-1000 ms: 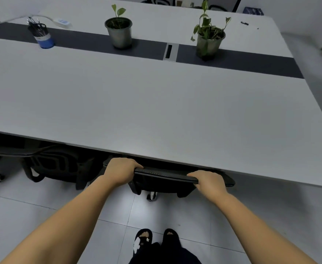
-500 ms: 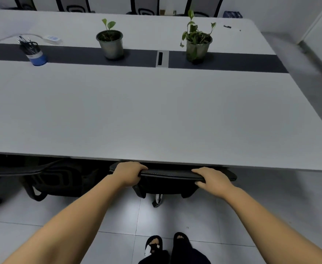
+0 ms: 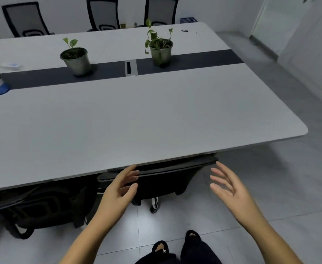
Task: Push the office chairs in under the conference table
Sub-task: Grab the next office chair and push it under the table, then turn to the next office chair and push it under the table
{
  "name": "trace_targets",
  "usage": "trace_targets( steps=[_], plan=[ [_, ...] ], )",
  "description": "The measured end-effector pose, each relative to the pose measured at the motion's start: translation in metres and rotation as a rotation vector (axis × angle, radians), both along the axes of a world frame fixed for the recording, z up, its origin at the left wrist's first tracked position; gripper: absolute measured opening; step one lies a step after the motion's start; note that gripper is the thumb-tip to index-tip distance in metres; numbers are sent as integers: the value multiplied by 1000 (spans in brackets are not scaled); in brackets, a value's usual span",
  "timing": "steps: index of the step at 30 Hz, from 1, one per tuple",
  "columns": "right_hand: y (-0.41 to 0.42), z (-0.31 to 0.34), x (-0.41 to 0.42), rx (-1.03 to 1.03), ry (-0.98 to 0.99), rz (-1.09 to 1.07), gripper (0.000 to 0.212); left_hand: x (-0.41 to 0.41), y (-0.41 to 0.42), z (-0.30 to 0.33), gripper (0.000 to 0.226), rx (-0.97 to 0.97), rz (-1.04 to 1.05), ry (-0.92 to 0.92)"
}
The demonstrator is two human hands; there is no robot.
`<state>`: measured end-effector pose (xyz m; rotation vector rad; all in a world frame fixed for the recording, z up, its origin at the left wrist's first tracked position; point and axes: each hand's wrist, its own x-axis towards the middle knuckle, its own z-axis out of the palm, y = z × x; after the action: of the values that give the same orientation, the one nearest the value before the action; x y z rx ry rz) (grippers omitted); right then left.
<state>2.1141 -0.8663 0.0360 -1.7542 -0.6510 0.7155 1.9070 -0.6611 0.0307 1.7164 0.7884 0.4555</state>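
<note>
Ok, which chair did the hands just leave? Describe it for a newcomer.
Start at the conference table and follow its near edge toward the rounded right corner. The chair tucked there lies between the open left hand and right hand, right of the other chair.

Black office chair with dark mesh back: pushed in under near edge of big grey conference table, close to its right corner. Only top of back and one wheel show. Second black chair: also tucked under near edge, further left. Three black-framed chairs stand upright along far edge.
</note>
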Motion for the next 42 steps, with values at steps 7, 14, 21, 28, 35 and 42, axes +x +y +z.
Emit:
trace_targets(
  steps=[7, 14, 21, 28, 35, 42],
  plan=[
    [-74, -10, -48, 98, 121, -400, 47, 18, -57, -2, 49, -87, -78, -86],
    [-140, -23, -38, 78, 43, -642, 51, 73, -109, -6, 46, -36, -276, -19],
    [-244, -20, 26, 69, -30, -781, 53, 164, -198, -14, 60, -12, -371, -47],
    [-349, -17, 96, 70, -75, -895, 54, 263, -302, -16, 52, 26, -501, -84],
    [-395, -30, 168, 89, -50, -971, 57, 349, -347, -20, 49, 64, -597, -33],
    [-409, -41, 299, 59, -58, -960, 51, 482, -359, -31, 42, 19, -591, -56]
  ],
)
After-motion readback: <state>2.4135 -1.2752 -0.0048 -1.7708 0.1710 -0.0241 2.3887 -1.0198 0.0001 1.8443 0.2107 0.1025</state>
